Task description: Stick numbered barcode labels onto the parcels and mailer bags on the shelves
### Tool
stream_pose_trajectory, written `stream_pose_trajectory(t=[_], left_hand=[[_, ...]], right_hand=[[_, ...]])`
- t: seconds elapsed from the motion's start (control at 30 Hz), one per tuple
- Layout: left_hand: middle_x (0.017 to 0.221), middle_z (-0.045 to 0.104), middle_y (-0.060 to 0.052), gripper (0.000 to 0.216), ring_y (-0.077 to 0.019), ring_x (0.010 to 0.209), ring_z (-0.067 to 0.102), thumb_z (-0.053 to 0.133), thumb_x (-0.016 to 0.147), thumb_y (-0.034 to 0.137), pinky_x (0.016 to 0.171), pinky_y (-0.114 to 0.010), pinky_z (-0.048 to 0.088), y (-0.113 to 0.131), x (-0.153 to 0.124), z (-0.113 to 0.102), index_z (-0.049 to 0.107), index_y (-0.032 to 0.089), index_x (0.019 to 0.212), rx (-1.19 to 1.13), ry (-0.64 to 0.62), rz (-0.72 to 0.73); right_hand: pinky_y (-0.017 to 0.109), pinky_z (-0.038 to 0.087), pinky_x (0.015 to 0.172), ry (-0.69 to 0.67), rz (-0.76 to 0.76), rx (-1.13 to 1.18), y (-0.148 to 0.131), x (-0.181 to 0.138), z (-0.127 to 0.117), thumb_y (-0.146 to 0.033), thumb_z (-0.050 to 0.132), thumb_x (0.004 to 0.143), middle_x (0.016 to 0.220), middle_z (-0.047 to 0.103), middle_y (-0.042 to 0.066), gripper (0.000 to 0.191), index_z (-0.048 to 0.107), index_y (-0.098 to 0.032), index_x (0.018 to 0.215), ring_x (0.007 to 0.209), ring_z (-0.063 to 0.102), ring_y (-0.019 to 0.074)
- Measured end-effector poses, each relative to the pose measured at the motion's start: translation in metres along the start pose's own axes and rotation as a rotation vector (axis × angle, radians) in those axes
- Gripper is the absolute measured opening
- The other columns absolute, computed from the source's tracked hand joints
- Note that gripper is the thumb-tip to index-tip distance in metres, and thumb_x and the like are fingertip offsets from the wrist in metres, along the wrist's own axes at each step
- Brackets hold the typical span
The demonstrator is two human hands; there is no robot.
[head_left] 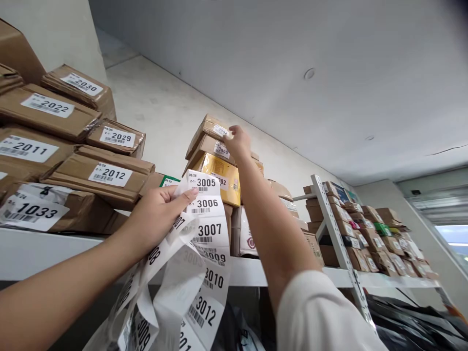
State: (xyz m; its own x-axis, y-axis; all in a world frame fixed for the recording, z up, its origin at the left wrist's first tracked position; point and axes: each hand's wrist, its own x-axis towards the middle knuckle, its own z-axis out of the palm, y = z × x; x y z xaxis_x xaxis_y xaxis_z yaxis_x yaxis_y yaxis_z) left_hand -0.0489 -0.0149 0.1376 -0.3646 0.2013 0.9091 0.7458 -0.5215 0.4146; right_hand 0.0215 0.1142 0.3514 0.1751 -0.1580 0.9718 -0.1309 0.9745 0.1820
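My left hand pinches the top of a long strip of printed labels between thumb and fingers. The number 3005 is uppermost, and the strip hangs down in loops with 3006, 3007 and others showing. Higher up, my right hand reaches to the top cardboard box of a stack, its fingers bent at the label marked 3004. Whether they hold anything is hidden. Under that box lie a box labelled 3003 and a yellow box whose label is partly covered.
Numbered cardboard boxes are piled at the left on a white shelf. A perforated metal upright stands at the right, with more parcels behind it. Dark bags lie below the shelf at the lower right.
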Motion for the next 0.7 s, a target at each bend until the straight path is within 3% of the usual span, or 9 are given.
stream_pose_trajectory(t=[0.03, 0.07, 0.13, 0.17, 0.23, 0.33, 0.43, 0.53, 0.7], left_hand=[[0.070, 0.070, -0.006, 0.040, -0.0209, 0.066, 0.064, 0.067, 0.067, 0.057, 0.056, -0.029, 0.050, -0.002, -0.001, 0.002, 0.068, 0.018, 0.075, -0.011, -0.032, -0.002], [0.071, 0.070, -0.006, 0.040, -0.0211, 0.068, 0.064, 0.065, 0.069, 0.057, 0.060, -0.030, 0.050, -0.003, -0.003, 0.006, 0.068, 0.018, 0.076, -0.024, -0.070, -0.003], [0.071, 0.070, -0.006, 0.040, -0.0209, 0.069, 0.064, 0.061, 0.072, 0.057, 0.063, -0.031, 0.049, -0.006, -0.006, 0.017, 0.068, 0.018, 0.075, -0.037, -0.167, -0.018], [0.071, 0.069, -0.005, 0.040, -0.0208, 0.068, 0.063, 0.059, 0.074, 0.057, 0.064, -0.031, 0.048, -0.007, -0.008, 0.025, 0.068, 0.018, 0.076, -0.031, -0.214, -0.028], [0.072, 0.069, -0.006, 0.037, -0.0218, 0.071, 0.062, 0.061, 0.073, 0.054, 0.065, -0.032, 0.047, -0.012, -0.012, 0.044, 0.068, 0.018, 0.078, -0.007, -0.266, -0.033], [0.078, 0.069, -0.006, 0.029, -0.0231, 0.081, 0.061, 0.064, 0.070, 0.046, 0.071, -0.032, 0.045, -0.025, -0.020, 0.079, 0.066, 0.018, 0.079, 0.031, -0.235, 0.000], [0.062, 0.060, -0.001, 0.031, -0.0186, 0.065, 0.054, 0.054, 0.077, 0.048, 0.059, -0.028, 0.037, -0.040, -0.033, 0.111, 0.057, 0.019, 0.065, 0.199, -0.157, 0.022], [0.049, 0.043, 0.004, 0.041, -0.0145, 0.052, 0.041, 0.046, 0.082, 0.053, 0.050, -0.025, 0.026, -0.054, -0.043, 0.131, 0.045, 0.020, 0.058, 0.296, -0.085, 0.010], [0.060, 0.050, 0.003, 0.039, -0.0153, 0.059, 0.046, 0.057, 0.074, 0.056, 0.055, -0.025, 0.034, -0.063, -0.046, 0.140, 0.052, 0.018, 0.068, 0.182, -0.261, -0.096]], right_hand=[[0.037, 0.047, 0.086, 0.010, 0.012, 0.117, -0.001, -0.019, -0.010, -0.023, 0.054, 0.085, 0.109, 0.062, 0.012, 0.022, 0.060, -0.016, 0.105, 0.100, 0.058, 0.0213], [0.034, 0.050, 0.079, -0.068, 0.003, 0.274, -0.001, -0.043, -0.022, -0.031, 0.049, 0.088, 0.105, 0.064, 0.010, 0.024, 0.061, -0.018, 0.105, 0.094, 0.061, 0.0193], [0.031, 0.053, 0.063, -0.466, 0.053, 0.521, 0.000, -0.097, -0.046, -0.044, 0.046, 0.087, 0.096, 0.067, 0.008, 0.031, 0.065, -0.022, 0.098, 0.083, 0.064, 0.0189], [0.030, 0.052, 0.055, -0.571, 0.112, 0.571, 0.004, -0.125, -0.058, -0.045, 0.056, 0.081, 0.089, 0.068, 0.007, 0.028, 0.067, -0.023, 0.093, 0.076, 0.064, 0.0192], [0.032, 0.052, 0.051, -0.511, 0.234, 0.638, 0.014, -0.176, -0.076, -0.041, 0.068, 0.070, 0.077, 0.069, 0.004, 0.020, 0.068, -0.025, 0.082, 0.063, 0.063, 0.0180], [0.040, 0.056, 0.064, -0.308, 0.413, 0.736, 0.035, -0.229, -0.090, -0.037, 0.076, 0.060, 0.074, 0.071, 0.001, 0.016, 0.069, -0.030, 0.073, 0.069, 0.067, 0.0229], [0.044, 0.055, 0.062, -0.138, 0.568, 0.781, 0.052, -0.259, -0.095, -0.037, 0.080, 0.051, 0.064, 0.070, -0.002, 0.018, 0.069, -0.035, 0.065, 0.065, 0.067, 0.0279], [0.046, 0.053, 0.059, -0.049, 0.533, 0.707, 0.061, -0.275, -0.099, -0.042, 0.076, 0.056, 0.064, 0.068, -0.001, 0.013, 0.067, -0.037, 0.065, 0.064, 0.064, 0.0294], [0.037, 0.050, 0.060, -0.002, 0.396, 0.518, 0.081, -0.269, -0.105, -0.036, 0.068, 0.069, 0.069, 0.066, 0.003, 0.009, 0.068, -0.027, 0.066, 0.066, 0.060, 0.0217]])
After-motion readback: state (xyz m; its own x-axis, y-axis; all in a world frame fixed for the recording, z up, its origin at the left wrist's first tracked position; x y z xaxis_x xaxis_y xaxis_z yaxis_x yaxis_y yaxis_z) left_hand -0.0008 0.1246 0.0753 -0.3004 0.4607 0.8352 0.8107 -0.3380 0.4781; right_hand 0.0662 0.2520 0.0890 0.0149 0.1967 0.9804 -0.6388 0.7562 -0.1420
